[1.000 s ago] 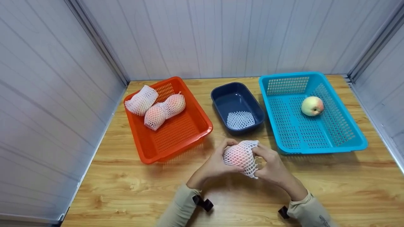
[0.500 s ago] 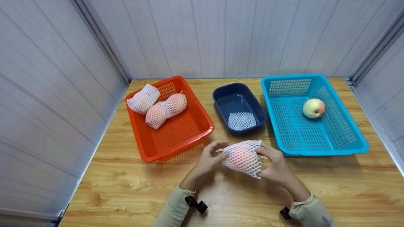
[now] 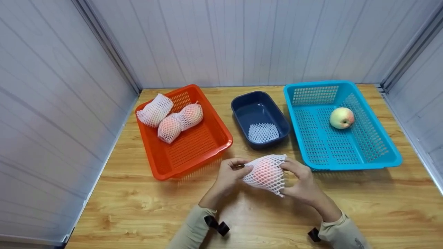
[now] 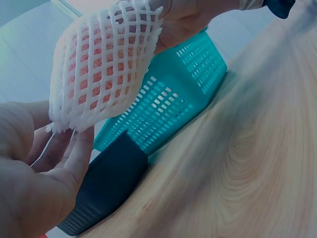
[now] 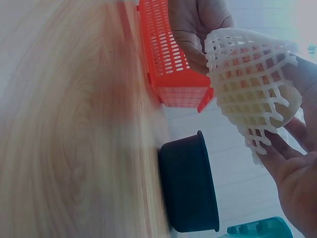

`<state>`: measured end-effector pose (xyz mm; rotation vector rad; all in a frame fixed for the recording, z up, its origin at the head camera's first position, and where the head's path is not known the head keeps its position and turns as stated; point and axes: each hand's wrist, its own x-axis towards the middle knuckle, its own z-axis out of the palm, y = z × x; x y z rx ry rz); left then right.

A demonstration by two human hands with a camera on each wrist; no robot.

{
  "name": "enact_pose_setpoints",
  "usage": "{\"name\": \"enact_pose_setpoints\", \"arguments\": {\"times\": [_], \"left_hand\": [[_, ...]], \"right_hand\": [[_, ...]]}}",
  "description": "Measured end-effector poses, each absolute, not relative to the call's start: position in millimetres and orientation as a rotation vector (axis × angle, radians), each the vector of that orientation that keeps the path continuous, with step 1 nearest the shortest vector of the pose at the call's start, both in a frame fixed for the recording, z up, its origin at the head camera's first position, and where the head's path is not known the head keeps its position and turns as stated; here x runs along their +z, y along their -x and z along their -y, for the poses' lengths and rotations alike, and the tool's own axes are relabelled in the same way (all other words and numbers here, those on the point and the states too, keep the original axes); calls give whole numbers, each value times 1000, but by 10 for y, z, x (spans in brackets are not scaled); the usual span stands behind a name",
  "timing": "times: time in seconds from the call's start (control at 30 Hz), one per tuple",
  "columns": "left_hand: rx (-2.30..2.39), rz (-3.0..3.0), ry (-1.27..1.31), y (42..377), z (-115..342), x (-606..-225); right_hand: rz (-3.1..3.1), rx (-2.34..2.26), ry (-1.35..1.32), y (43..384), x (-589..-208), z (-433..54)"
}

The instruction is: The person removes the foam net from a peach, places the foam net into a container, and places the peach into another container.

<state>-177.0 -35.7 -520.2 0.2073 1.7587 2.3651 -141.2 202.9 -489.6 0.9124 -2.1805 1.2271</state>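
Observation:
A pink and yellow peach (image 4: 101, 74) sits inside a white foam net sleeve (image 3: 264, 173), held in both hands above the front of the table. My left hand (image 3: 226, 176) pinches the gathered left end of the sleeve between thumb and fingers. At the wide right end, my right hand (image 3: 304, 181) grips the sleeve's edge, with fingertips at the upper and lower rim. In the right wrist view, bare peach skin (image 5: 290, 106) shows at the sleeve's open end, beside the right fingers.
An orange basket (image 3: 193, 160) at left holds several net-wrapped peaches (image 3: 170, 126). Behind the hands stands a dark blue tub (image 3: 256, 107) with a flat foam net (image 3: 263, 132) in it. One bare peach (image 3: 342, 118) lies in the blue basket (image 3: 349, 162) at right.
My left hand has shifted from cupping the wrapped peach to pinching the sleeve's left end, leaving more of it showing. The right hand keeps its grip on the open end.

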Motion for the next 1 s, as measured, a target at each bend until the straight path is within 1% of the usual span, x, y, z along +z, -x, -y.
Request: {"name": "enact_pose_setpoints", "arguments": {"times": [0.2, 0.37, 0.63, 1.0], "left_hand": [[2349, -1805, -202, 1781, 359, -5195], [2343, -1822, -190, 1781, 370, -5197], [2319, -1793, -170, 1756, 381, -5246], [2321, -1783, -154, 1772, 388, -5259]], "right_hand": [[2107, 1255, -974, 1382, -4773, -2039], [2077, 1302, -1022, 1323, -4588, -2069], [2120, 1291, -998, 1224, -4530, -2202], [2100, 1276, -976, 1185, -4471, -2356]]}}
